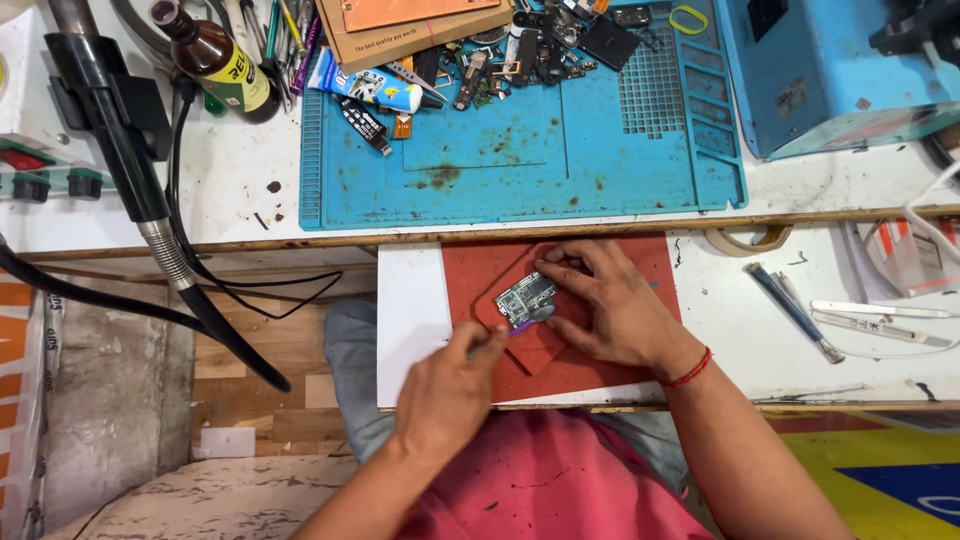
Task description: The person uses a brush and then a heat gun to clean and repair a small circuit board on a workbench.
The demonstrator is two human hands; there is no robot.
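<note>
A small green circuit board (524, 298) lies on a red mat (600, 262) on a pulled-out white shelf (408, 310). My right hand (612, 305) presses down on the board's right side, fingers spread over it. My left hand (450, 395) is closed around a thin tool (497, 338) with a purple tip that touches the board's lower edge. A red thread band (688, 371) circles my right wrist.
A blue work mat (520, 160) on the bench above holds loose phone parts, a glue tube (365, 88) and a cardboard box (410, 30). A brown bottle (215, 55) and a hot-air handle (110, 120) with hose stand left. A blue machine (830, 70), tape roll (748, 240) and tweezers (880, 312) are right.
</note>
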